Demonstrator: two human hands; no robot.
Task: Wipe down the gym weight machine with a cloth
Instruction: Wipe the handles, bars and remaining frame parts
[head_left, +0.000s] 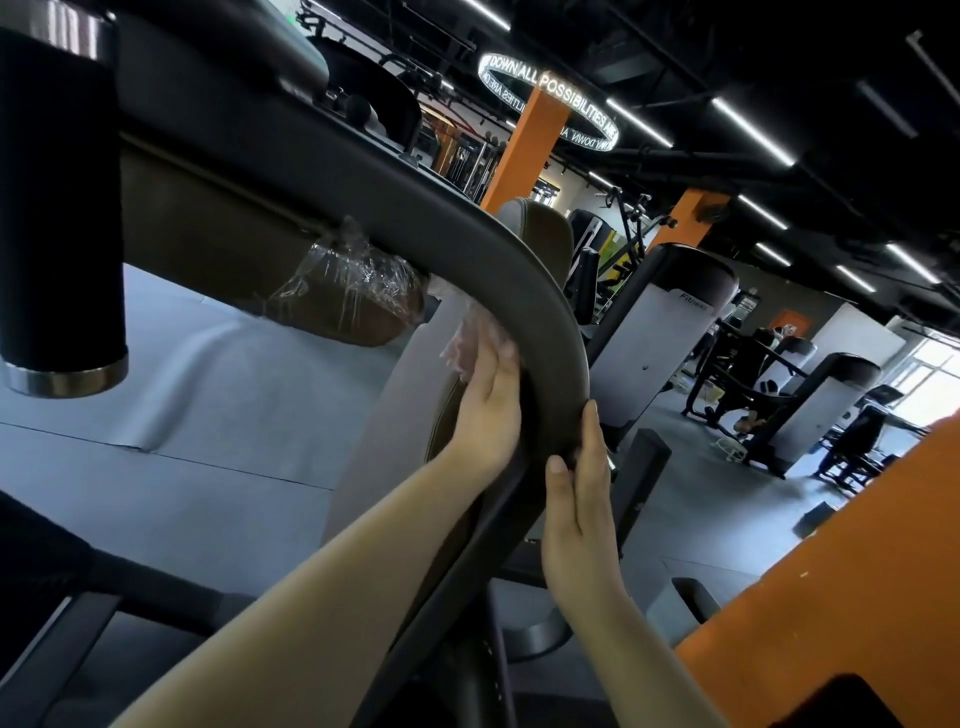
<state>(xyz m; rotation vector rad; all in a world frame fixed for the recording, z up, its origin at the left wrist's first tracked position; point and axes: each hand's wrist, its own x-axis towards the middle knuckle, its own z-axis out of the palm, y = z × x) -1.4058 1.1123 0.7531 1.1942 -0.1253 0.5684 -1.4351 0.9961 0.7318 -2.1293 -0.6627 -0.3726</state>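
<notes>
Cloth (470, 343) is mostly hidden behind your left hand (485, 410), only a pale pink edge showing at its 11 o'clock. Your left fingers lie straight, pressing it against the inner side of the curved machine frame (530, 291). Your right hand (579, 509) rests flat on the frame's outer edge, fingers straight, grip apart.

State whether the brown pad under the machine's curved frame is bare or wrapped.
Wrapped, partly at least. Crinkled clear plastic film covers the end of the brown pad beside the curved frame; its far side is hidden.
</notes>
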